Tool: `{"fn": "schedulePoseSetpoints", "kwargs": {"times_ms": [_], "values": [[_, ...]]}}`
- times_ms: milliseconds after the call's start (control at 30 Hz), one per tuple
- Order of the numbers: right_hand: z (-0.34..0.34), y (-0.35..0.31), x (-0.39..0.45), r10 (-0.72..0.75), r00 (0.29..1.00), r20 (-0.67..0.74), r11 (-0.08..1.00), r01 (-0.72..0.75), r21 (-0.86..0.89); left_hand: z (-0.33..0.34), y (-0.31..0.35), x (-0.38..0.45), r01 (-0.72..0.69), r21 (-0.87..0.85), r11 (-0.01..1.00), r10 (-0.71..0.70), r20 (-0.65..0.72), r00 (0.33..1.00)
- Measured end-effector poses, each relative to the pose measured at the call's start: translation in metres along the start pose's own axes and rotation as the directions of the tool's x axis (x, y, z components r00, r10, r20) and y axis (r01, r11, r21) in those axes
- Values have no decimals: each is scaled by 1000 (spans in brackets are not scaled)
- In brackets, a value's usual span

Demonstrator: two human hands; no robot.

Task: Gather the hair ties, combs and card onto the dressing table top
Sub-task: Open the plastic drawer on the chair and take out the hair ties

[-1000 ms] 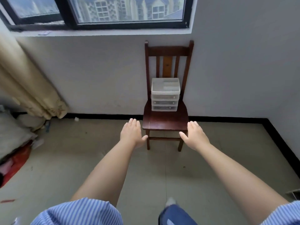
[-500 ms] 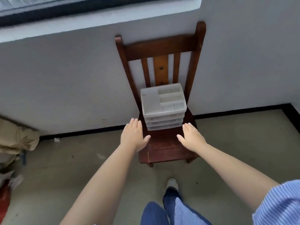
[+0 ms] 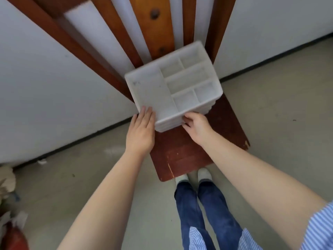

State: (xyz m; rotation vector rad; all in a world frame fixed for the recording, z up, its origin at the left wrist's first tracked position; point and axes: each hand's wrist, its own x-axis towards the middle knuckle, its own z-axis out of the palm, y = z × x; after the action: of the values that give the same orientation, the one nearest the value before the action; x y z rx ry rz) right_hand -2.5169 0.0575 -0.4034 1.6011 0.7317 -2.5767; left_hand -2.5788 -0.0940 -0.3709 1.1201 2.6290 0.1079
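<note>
A white plastic drawer organiser [image 3: 173,87] stands on the seat of a brown wooden chair [image 3: 189,156]. Its top is a tray split into several compartments, and all of them look bare. No hair ties, combs or card show anywhere. My left hand [image 3: 140,132] lies flat against the organiser's front left corner, with the fingertips resting on the top rim. My right hand [image 3: 196,127] is at the front of the drawers just under the rim. Its fingers curl onto a drawer front, and the fingertips are hidden.
The chair's slatted back [image 3: 155,24] leans against a white wall with a black skirting [image 3: 75,141]. My legs in blue jeans [image 3: 203,213] stand at the seat's front edge. Cloth and red clutter [image 3: 10,222] lie on the floor at the lower left.
I have come up close to the chair and now look down on it. Both hands moved forward from hovering over the seat to touching the organiser, left on its corner and right on a drawer front.
</note>
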Motion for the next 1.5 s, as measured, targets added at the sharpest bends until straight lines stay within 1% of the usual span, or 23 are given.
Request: {"fn": "schedulePoseSetpoints", "kwargs": {"times_ms": [100,233,400,533,600,633,667,700,733,767,800,833,867,900,967,1067,1200,1267,1300,1367,1400,1433,1500], "values": [[1,4,12,27,1000,16,982,-29,185,13,-6,3,-78,32,996,81,-92,993],[-17,12,11,39,999,28,975,-44,218,16,-5,5,-83,12,996,84,-135,987],[-57,33,-9,51,998,-45,994,-46,103,15,-1,3,-47,-46,998,40,-143,989],[-78,50,-28,66,985,-158,996,-55,73,13,0,2,-32,-12,999,31,-125,992],[-83,54,-34,81,981,-178,996,-73,49,14,3,-2,-8,-12,1000,7,-110,994],[-82,52,-39,88,982,-167,996,-88,7,16,7,-5,-27,-1,1000,27,-98,995],[-81,49,-44,93,983,-159,985,-114,-127,19,14,-11,-91,24,996,93,-91,992],[-79,44,-50,91,984,-156,911,-145,-386,24,21,-18,-190,45,981,193,-80,978],[-77,39,-56,73,987,-142,721,-150,-677,29,28,-24,-290,48,956,293,-59,954],[-76,35,-62,26,994,-104,460,-104,-882,32,35,-29,-348,24,937,348,-11,937],[-74,31,-66,-61,997,-38,213,-24,-977,34,42,-31,-362,-26,932,363,51,930],[-70,26,-69,-164,985,59,20,63,-998,37,48,-29,-355,-64,933,359,95,928],[-65,21,-67,-256,952,166,-128,136,-982,41,53,-26,-335,-98,937,346,129,929],[-59,16,-62,-326,910,258,-257,177,-950,43,57,-22,-300,-99,949,312,148,938],[-50,4,-41,-375,852,365,-461,170,-871,49,64,-13,-190,-87,978,204,204,958],[-45,-12,-6,-330,858,393,-656,91,-749,63,66,-1,-6,-5,1000,7,263,965],[-52,-16,13,-145,829,540,-818,207,-537,72,61,5,15,109,994,-44,273,961],[-57,-18,12,-112,814,571,-819,250,-516,70,59,8,-2,122,993,-31,272,962],[-59,-17,9,-126,809,575,-793,266,-548,69,58,8,-1,117,993,-31,266,963],[-59,-15,0,-196,793,577,-694,304,-653,62,57,9,45,51,998,-56,233,971],[-60,-13,-7,-253,788,562,-615,317,-722,57,58,8,82,-15,997,-78,191,978],[-61,-12,-18,-314,789,528,-482,347,-805,52,60,6,115,-103,988,-101,133,986],[-68,-8,-40,-315,858,406,-44,414,-909,40,64,-3,152,-308,939,-156,11,988]]}}
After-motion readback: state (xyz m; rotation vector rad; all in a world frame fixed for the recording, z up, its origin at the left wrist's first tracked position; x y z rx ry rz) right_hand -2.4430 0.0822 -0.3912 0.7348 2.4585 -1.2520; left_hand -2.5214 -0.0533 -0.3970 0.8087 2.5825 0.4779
